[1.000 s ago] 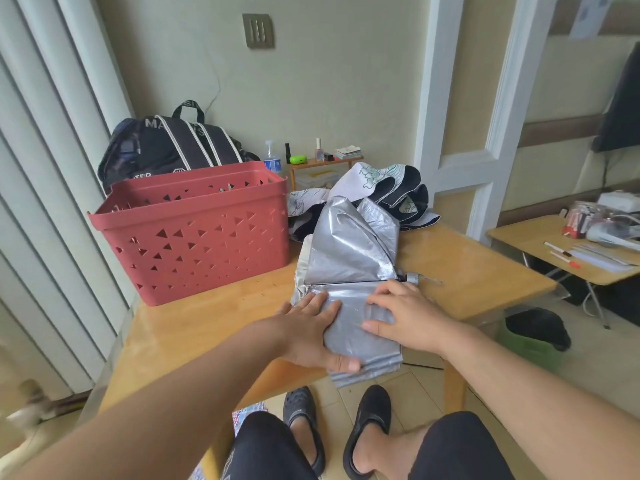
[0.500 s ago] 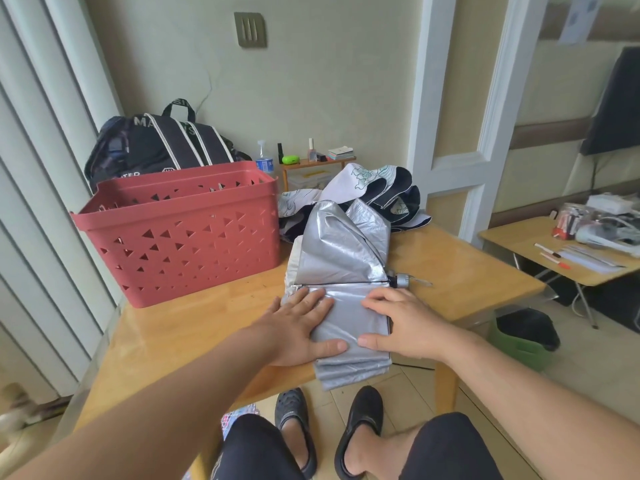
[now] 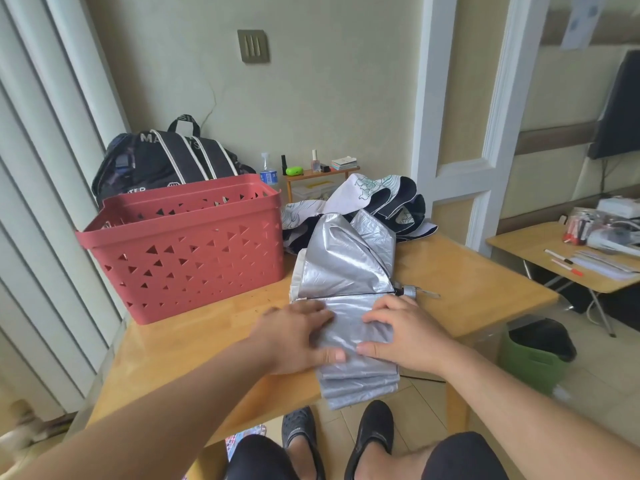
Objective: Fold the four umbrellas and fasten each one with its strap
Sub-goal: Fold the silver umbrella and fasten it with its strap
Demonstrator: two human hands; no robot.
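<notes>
We have the silver umbrella lying on the table near its front edge, folded panels hanging over at 6 o'clock. Our left hand presses flat on the pleats, fingers straight. Our right hand presses beside it with its fingers bent onto the fabric. The red basket stands at 10 o'clock, a patterned umbrella at 12.

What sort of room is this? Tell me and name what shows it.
Probably a lived-in room at home, perhaps a bedroom or study corner: a backpack by the wall, a small shelf of bottles, and a side desk with pens and papers.
</notes>
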